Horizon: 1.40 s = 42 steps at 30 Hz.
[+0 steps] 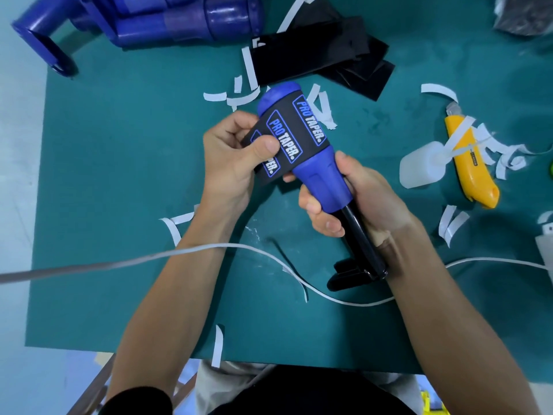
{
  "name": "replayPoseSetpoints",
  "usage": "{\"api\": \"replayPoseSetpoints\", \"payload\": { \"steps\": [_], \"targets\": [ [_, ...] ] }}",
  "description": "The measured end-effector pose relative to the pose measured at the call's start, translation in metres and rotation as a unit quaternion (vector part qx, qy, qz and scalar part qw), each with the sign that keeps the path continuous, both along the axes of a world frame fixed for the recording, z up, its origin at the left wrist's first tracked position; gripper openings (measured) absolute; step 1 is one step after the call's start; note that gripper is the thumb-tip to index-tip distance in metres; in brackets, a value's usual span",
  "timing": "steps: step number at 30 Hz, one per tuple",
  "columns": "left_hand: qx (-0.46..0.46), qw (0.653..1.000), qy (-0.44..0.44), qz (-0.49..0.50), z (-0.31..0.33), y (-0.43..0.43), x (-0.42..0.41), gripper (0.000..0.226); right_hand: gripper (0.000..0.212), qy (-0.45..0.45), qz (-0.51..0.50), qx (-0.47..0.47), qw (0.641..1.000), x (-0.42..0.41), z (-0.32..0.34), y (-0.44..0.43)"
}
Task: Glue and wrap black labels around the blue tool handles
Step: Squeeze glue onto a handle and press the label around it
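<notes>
The blue tool handle [317,175] is held above the middle of the bench [119,181]. It slants, with the domed cap toward the far edge and the other end toward the near right corner. The right grip [362,199] curls round its lower collar. The left grip [230,157] pinches the loose flap of the black label [299,130], which is partly wrapped round the upper barrel.

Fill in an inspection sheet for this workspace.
Surface: green cutting mat.
Job's things: black PRO TAPER label partly wrapped on blue tool handle; spare black labels and blue tools behind.
Clutter: white backing strips, yellow utility knife, translucent bottle.
Grips: left grip pinches the label's loose end; right grip holds the handle's base.
Cables: white cable crosses the mat.
Surroundings: plastic bag far right.
</notes>
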<state>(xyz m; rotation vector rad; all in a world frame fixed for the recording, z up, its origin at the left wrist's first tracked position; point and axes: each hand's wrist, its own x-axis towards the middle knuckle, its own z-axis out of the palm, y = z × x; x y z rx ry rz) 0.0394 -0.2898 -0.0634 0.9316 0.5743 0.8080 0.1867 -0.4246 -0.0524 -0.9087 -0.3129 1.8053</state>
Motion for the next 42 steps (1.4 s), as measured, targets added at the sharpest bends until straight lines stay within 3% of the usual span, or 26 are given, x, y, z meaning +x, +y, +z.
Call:
{"api": "replayPoseSetpoints", "payload": {
  "steps": [3,11,14,18,23,28,30,34,37,40,42],
  "targets": [
    [-0.030,0.999,-0.007,-0.040,-0.002,-0.001,0.002,0.035,0.059,0.013,-0.006,0.005,1.000,0.004,-0.001,0.000],
    [-0.008,0.998,0.052,0.035,0.003,0.000,0.004,0.024,0.062,0.052,-0.007,0.022,0.998,0.001,-0.002,0.001],
    [0.029,0.999,0.030,0.004,0.009,-0.002,0.005,0.010,0.067,0.085,0.006,0.039,0.996,-0.003,-0.001,0.000],
    [0.026,0.998,0.009,-0.059,0.011,-0.003,0.003,0.009,0.070,0.078,0.007,0.033,0.996,-0.004,-0.001,-0.002],
    [0.025,0.997,0.043,-0.055,0.007,-0.002,0.002,0.025,0.068,0.106,0.019,0.045,0.993,-0.005,-0.002,-0.001],
    [0.024,0.995,0.094,-0.026,0.007,-0.006,0.007,0.071,0.066,0.156,0.064,0.069,0.983,-0.004,-0.002,-0.005],
    [0.054,0.992,0.099,-0.059,0.005,-0.013,0.008,0.075,0.068,0.158,0.072,0.079,0.982,-0.005,-0.002,-0.006],
    [0.012,0.991,0.098,-0.086,0.008,-0.028,0.013,0.081,0.076,0.076,0.064,0.030,0.995,-0.006,0.001,-0.004],
    [-0.011,0.995,0.066,-0.077,0.013,-0.028,0.013,0.057,0.079,-0.032,0.001,-0.010,0.999,-0.007,0.003,0.002],
    [0.025,0.998,0.044,-0.025,0.024,-0.031,0.013,0.045,0.061,-0.108,-0.109,-0.019,0.988,-0.011,0.007,0.011],
    [0.072,0.993,0.078,0.047,0.029,-0.032,0.010,0.035,0.050,-0.179,-0.148,-0.001,0.973,-0.017,0.011,0.013]
  ]
}}
